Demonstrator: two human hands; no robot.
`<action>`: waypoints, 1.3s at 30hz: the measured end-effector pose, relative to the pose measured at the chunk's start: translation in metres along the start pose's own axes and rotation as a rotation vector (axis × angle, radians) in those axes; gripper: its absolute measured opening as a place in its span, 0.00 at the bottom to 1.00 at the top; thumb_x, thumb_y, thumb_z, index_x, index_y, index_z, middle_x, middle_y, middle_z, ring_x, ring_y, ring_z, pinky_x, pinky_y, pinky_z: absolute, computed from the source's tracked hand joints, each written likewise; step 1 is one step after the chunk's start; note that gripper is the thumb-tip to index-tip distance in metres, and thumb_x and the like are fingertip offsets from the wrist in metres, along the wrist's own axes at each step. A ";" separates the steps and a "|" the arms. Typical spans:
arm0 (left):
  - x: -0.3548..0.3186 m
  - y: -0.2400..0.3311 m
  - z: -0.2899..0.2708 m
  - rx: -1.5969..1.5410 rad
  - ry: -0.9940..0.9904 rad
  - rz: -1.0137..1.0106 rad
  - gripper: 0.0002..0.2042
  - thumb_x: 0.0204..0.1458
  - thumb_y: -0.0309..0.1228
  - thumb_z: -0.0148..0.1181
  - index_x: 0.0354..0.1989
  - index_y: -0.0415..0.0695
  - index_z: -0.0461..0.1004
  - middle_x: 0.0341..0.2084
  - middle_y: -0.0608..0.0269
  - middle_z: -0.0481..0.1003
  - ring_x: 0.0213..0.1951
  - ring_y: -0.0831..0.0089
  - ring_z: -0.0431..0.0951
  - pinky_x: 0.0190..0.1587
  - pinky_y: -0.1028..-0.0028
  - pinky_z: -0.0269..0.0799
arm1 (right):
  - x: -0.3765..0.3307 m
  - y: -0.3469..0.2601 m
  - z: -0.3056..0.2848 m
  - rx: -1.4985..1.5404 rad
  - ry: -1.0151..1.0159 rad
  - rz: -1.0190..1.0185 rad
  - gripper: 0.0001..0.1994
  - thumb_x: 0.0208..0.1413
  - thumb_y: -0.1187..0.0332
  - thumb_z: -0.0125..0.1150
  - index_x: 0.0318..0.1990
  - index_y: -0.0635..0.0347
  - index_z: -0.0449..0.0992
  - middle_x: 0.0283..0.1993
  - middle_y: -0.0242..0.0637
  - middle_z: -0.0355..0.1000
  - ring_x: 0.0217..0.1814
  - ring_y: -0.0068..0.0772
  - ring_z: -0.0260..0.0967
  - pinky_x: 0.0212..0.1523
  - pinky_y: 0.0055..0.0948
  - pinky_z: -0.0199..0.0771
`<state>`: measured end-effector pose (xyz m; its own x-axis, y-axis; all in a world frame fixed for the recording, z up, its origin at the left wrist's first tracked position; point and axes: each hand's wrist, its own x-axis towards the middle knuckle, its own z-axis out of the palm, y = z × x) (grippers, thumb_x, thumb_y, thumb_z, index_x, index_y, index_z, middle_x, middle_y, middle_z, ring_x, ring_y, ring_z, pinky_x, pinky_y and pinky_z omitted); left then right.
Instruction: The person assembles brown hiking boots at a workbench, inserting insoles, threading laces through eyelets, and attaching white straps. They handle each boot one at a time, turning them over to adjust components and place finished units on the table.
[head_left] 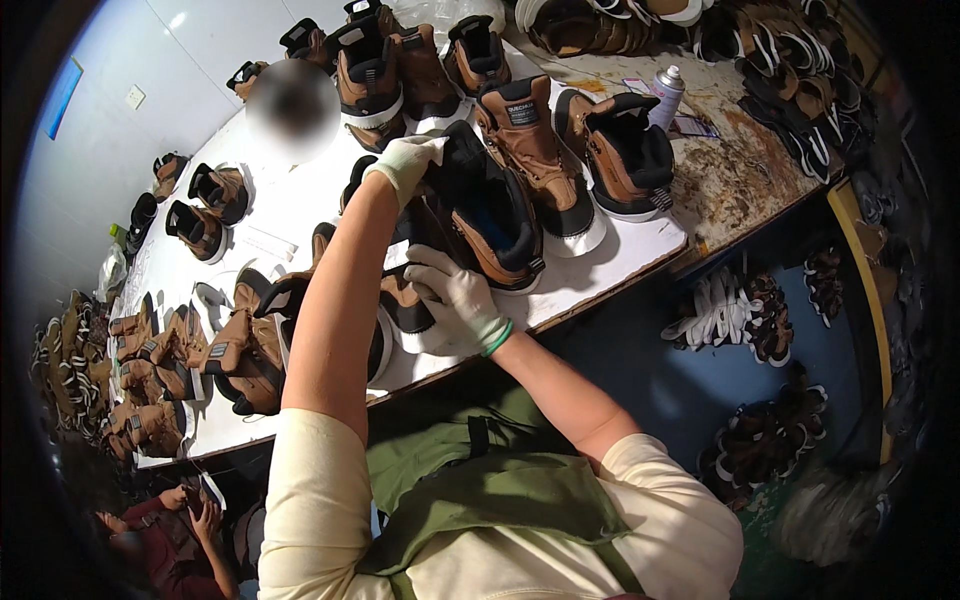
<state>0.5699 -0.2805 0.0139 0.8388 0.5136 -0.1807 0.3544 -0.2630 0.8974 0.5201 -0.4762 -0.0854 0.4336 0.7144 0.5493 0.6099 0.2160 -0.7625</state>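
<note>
Both my hands wear pale, thin gloves. My left hand (405, 166) reaches forward over the table, fingers bent together by the dark collar of a boot; what they grip is hidden. Nearer to me, my right hand (456, 305), its glove edged in green, curls around the end of a brown and black boot (403, 302). That boot is partly covered by my hands and left forearm. Just right of it lies a larger black-lined brown boot (490, 225). Beyond that, a brown boot with a tall tongue (530, 150) stands beside another open boot (625, 155).
More brown boots stand along the white tabletop (640, 240), at the far side and in a cluster (240, 350) on the left. A spray can (667, 95) is on the stained bench to the right. Shoe piles lie beyond and below. Another person (175, 535) works at lower left.
</note>
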 end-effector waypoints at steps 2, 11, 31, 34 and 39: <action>-0.006 0.018 0.011 -0.041 0.012 -0.170 0.12 0.55 0.31 0.53 0.46 0.48 0.78 0.39 0.67 0.73 0.40 0.72 0.71 0.38 0.67 0.70 | 0.001 0.007 0.001 0.003 0.064 -0.056 0.12 0.50 0.75 0.61 0.44 0.57 0.76 0.58 0.39 0.70 0.44 0.42 0.76 0.39 0.32 0.78; 0.028 -0.047 -0.027 0.299 -0.181 0.414 0.25 0.35 0.22 0.69 0.48 0.44 0.75 0.49 0.58 0.73 0.51 0.60 0.72 0.54 0.69 0.70 | 0.001 0.011 0.008 0.062 0.080 -0.086 0.14 0.50 0.82 0.61 0.45 0.60 0.77 0.57 0.40 0.71 0.45 0.33 0.78 0.39 0.24 0.79; -0.025 0.011 0.021 0.043 0.100 -0.027 0.20 0.41 0.30 0.74 0.42 0.34 0.78 0.34 0.62 0.79 0.35 0.74 0.77 0.42 0.76 0.70 | 0.000 0.013 0.007 -0.067 0.007 -0.071 0.13 0.49 0.77 0.64 0.44 0.58 0.77 0.59 0.37 0.70 0.43 0.33 0.77 0.39 0.29 0.78; -0.021 0.002 0.013 -0.090 0.075 -0.035 0.15 0.41 0.25 0.71 0.38 0.35 0.79 0.30 0.64 0.78 0.31 0.74 0.76 0.38 0.75 0.70 | -0.002 0.017 0.010 0.173 -0.005 0.012 0.12 0.52 0.78 0.62 0.44 0.59 0.77 0.58 0.36 0.71 0.41 0.28 0.76 0.39 0.25 0.77; -0.019 0.004 0.015 -0.173 0.075 -0.043 0.13 0.44 0.24 0.68 0.40 0.37 0.78 0.29 0.62 0.78 0.29 0.73 0.75 0.36 0.73 0.70 | -0.004 0.029 0.018 0.297 0.010 0.055 0.14 0.50 0.84 0.60 0.45 0.60 0.77 0.58 0.37 0.71 0.41 0.26 0.76 0.41 0.19 0.78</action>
<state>0.5618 -0.3035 0.0146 0.7889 0.5825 -0.1960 0.3078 -0.0984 0.9464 0.5240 -0.4607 -0.1161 0.4684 0.7240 0.5063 0.3647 0.3635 -0.8572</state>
